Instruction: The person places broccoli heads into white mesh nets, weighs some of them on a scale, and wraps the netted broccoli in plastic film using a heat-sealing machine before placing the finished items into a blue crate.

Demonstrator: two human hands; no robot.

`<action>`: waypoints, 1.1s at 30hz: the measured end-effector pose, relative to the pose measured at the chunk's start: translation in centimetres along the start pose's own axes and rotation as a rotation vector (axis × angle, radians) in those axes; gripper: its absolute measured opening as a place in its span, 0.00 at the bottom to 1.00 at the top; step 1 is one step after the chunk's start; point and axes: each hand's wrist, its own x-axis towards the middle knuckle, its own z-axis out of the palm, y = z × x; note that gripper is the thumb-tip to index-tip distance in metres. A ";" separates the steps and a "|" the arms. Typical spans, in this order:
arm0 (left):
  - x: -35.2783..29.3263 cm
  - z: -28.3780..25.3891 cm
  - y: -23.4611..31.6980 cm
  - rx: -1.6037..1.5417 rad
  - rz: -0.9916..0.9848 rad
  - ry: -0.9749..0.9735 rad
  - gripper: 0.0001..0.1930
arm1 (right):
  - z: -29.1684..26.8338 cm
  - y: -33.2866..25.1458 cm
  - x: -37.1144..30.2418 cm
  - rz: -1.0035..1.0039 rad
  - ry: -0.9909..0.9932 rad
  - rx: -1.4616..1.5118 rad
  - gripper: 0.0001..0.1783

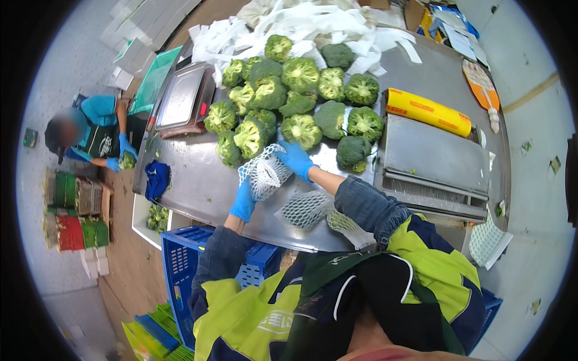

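A white foam net sleeve (265, 174) is held between my two blue-gloved hands over the near part of the metal table (205, 180). My left hand (244, 201) grips its lower left side. My right hand (295, 159) closes on its upper right side, close to the pile of broccoli heads (268, 93). A denser white layer shows through the mesh; whether a broccoli head is inside cannot be made out. More foam net sleeves (305, 209) lie flat on the table below my right forearm.
A scale (180, 96) stands at the left. At the right are a film-wrapping machine (436, 156) and a yellow roll (427, 112). White strips (313, 24) heap at the back. A blue crate (180, 265) stands below the table. A co-worker (99, 129) handles broccoli at far left.
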 end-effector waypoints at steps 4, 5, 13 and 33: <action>-0.3 0.2 -0.9 0.094 -0.176 -0.007 0.34 | -2.3 -0.1 -2.8 -0.024 0.046 0.172 0.35; -0.2 -0.6 -1.2 0.105 -0.201 0.001 0.34 | -2.2 -1.0 -3.5 0.041 0.000 0.122 0.34; -3.4 6.6 0.2 0.090 0.031 -0.076 0.30 | -2.1 4.4 -7.9 0.201 -0.049 0.736 0.35; 5.5 21.3 7.2 0.739 0.197 -0.277 0.12 | -12.3 3.8 -12.8 0.155 0.080 0.912 0.14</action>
